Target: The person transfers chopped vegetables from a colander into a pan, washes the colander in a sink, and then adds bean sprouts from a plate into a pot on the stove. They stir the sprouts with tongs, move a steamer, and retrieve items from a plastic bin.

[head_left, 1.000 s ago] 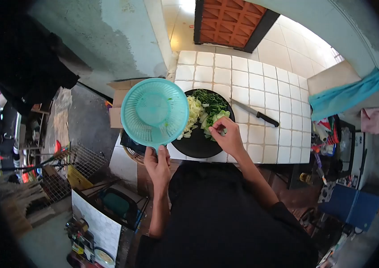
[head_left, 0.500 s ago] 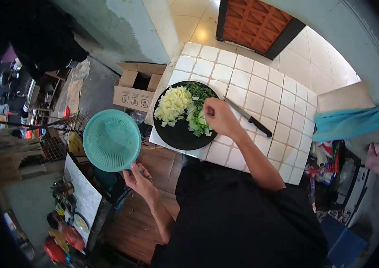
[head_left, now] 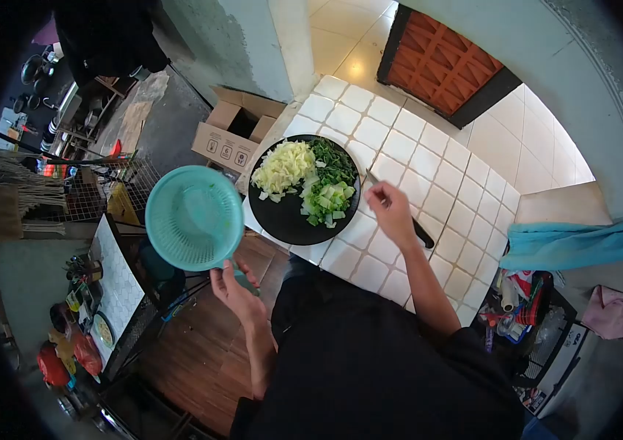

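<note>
My left hand (head_left: 236, 287) grips the handle of a turquoise plastic colander (head_left: 194, 218), tilted so its inside faces me; a few green bits cling within. On the tiled counter lies a round black board (head_left: 276, 216). It bears pale chopped cabbage (head_left: 283, 169), finely cut dark greens (head_left: 335, 159) and chopped light-green leaves (head_left: 328, 199) in separate piles. Just right of the board, my right hand (head_left: 393, 213) is raised with its fingers curled together; whatever is in them, if anything, is hidden. Partly behind that hand lies a knife with a black handle (head_left: 423, 234).
The white-tiled counter (head_left: 429, 172) extends to the right. An open cardboard box (head_left: 227, 139) stands beyond its left corner. A teal cloth (head_left: 575, 246) hangs at the right above cluttered shelves. At lower left is a white-topped table (head_left: 117, 282) with items on it.
My right hand has moved right, from above the light-green leaves to beside the board near the knife. The colander stays in my left hand. The whole view has turned slightly.
</note>
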